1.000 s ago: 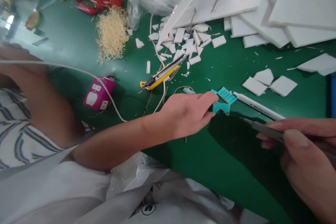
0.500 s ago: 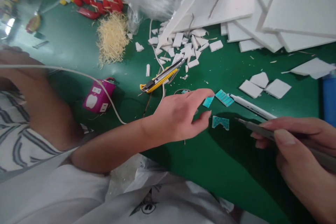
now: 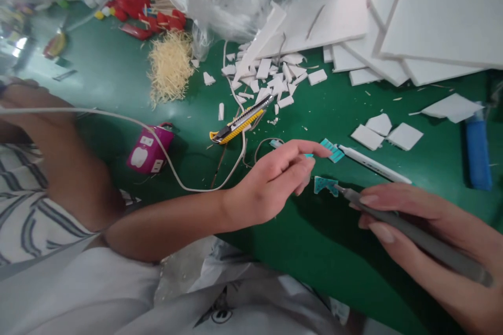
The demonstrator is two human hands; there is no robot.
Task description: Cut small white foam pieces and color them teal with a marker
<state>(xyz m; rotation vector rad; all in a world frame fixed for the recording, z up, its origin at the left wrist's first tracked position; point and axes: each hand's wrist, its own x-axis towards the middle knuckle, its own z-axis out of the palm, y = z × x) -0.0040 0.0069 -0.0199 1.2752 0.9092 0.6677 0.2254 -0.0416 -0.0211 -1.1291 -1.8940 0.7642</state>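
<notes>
My left hand (image 3: 271, 183) reaches over the green table with its index finger stretched to a teal striped piece (image 3: 332, 151). Its thumb and other fingers are bent, and a sliver of teal shows beneath the index finger. My right hand (image 3: 428, 225) grips a grey pen-like tool (image 3: 416, 233) with a thin pointed tip. That tip meets or nearly meets the right end of a notched teal dotted piece (image 3: 326, 185) lying flat. Behind the right hand lies a white marker pen (image 3: 375, 165), its tip beside the striped piece.
A yellow utility knife (image 3: 241, 120) lies near white foam scraps (image 3: 275, 76). Foam boards (image 3: 440, 26) are stacked at the back right. A purple block (image 3: 150, 150) sits by a white cable (image 3: 188, 188). Another person's arm (image 3: 58, 136) rests at left.
My right hand has moved left, bringing the tool's tip to the notched teal piece. My left index finger has extended toward the striped piece while the thumb has drawn in.
</notes>
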